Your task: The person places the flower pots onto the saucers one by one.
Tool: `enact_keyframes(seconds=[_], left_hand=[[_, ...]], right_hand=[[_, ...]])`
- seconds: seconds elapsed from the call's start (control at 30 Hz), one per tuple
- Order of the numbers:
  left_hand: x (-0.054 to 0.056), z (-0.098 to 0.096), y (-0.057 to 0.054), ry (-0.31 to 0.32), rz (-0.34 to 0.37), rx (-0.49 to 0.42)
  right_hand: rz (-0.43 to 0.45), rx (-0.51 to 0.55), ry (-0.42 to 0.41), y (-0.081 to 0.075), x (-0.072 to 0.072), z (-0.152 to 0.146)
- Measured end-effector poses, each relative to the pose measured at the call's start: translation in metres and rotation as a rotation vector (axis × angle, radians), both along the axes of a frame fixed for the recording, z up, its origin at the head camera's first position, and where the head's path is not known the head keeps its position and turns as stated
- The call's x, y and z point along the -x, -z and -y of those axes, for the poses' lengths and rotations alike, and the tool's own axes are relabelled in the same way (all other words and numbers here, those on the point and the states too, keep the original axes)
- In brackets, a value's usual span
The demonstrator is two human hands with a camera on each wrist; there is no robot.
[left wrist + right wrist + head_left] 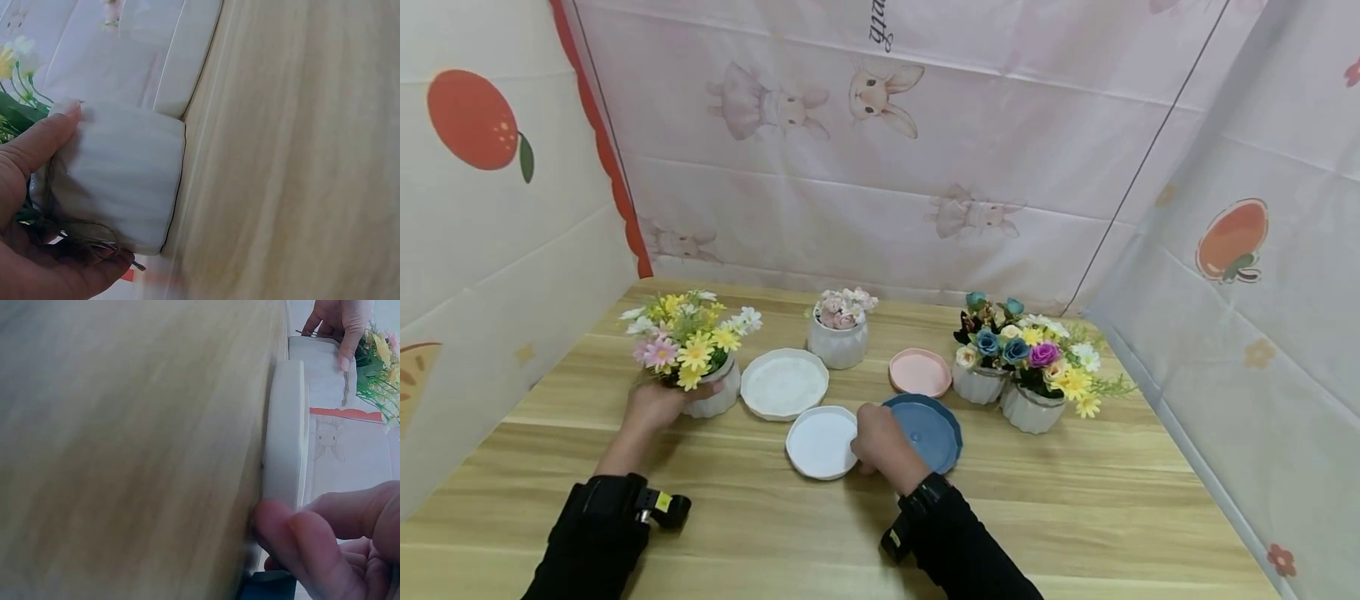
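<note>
At the left, my left hand [658, 406] grips a white ribbed flowerpot [119, 178] by its upper part. Yellow, pink and white artificial flowers [688, 337] fill it, and twine is tied round its neck. The pot's base is down at the wooden tabletop. My right hand [883, 442] has curled fingers at the right rim of a small white plate [822, 443] and pinches it there. This plate lies flat; the right wrist view shows its side [284, 437] with fingertips [312, 534] at the near end.
A larger white plate [785, 383] lies beside the held pot. A blue plate [928, 429] and a pink plate [920, 372] lie right of centre. Potted pink flowers [838, 337] stand behind; pots with blue roses [977, 383] and mixed flowers [1033, 408] stand at right. Printed cloth walls [887, 167] enclose the table.
</note>
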State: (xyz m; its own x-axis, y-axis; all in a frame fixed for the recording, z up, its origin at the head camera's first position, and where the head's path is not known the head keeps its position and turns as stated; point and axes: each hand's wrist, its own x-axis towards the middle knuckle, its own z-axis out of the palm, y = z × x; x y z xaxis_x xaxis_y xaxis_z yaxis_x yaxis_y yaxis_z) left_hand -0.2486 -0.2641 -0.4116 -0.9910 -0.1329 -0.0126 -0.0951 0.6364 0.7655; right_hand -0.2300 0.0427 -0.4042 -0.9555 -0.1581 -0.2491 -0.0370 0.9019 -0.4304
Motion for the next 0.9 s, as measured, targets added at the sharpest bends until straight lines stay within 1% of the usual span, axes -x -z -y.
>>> enact_keyframes(seconds=[0.1, 0.3, 0.4, 0.53, 0.73, 0.9], left_hand=[[0.0, 0.0, -0.001, 0.0, 0.017, 0.012], [-0.002, 0.0, -0.002, 0.007, -0.009, -0.001], [-0.002, 0.0, -0.001, 0.014, -0.025, -0.001], [-0.002, -0.001, -0.001, 0.026, -0.042, 0.0], [-0.002, 0.0, 0.0, 0.03, -0.028, 0.014], [-0.003, 0.002, -0.002, 0.04, -0.027, 0.023]], right_hand=[[0.018, 0.028, 0.024, 0.0, 0.001, -0.001], [0.065, 0.106, 0.05, -0.001, 0.002, -0.005], [0.051, 0.117, 0.041, -0.005, 0.003, -0.008], [0.005, 0.111, 0.013, -0.009, 0.003, -0.011], [-0.042, 0.111, -0.026, -0.011, 0.002, -0.011], [-0.047, 0.121, -0.044, -0.012, 0.0, -0.006]])
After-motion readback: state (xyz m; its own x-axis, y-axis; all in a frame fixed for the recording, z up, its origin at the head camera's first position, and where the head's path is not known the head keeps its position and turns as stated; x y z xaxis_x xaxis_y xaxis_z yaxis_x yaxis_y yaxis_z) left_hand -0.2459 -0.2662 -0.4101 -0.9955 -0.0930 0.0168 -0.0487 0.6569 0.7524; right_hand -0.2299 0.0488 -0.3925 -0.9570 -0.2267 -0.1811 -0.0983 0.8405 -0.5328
